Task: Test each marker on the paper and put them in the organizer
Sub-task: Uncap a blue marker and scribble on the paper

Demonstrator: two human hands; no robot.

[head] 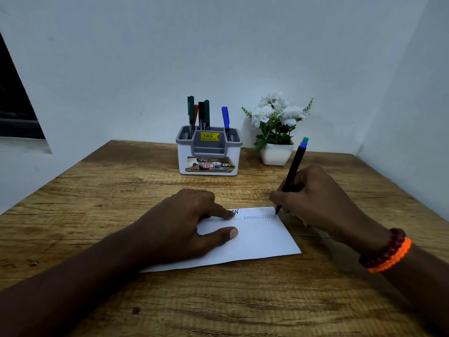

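A white sheet of paper [257, 239] lies on the wooden table [97, 190] in front of me. My left hand [184, 222] rests flat on its left part, fingers spread, pinning it down. My right hand [320, 200] grips a black marker [294, 169] with a blue and teal end, its tip touching the paper's top right corner at the end of a blue zigzag line [260, 217]. Fainter scribbles run along the paper's top edge. The white and grey organizer [209, 154] stands at the back centre with several capped markers [201, 113] upright in it, and a blue one [226, 120] on its right side.
A white pot of white flowers [277, 127] stands to the right of the organizer by the back wall. Walls close the table in at the back and right. A dark window frame [14, 105] is at far left. My right wrist wears red and orange bracelets [388, 251].
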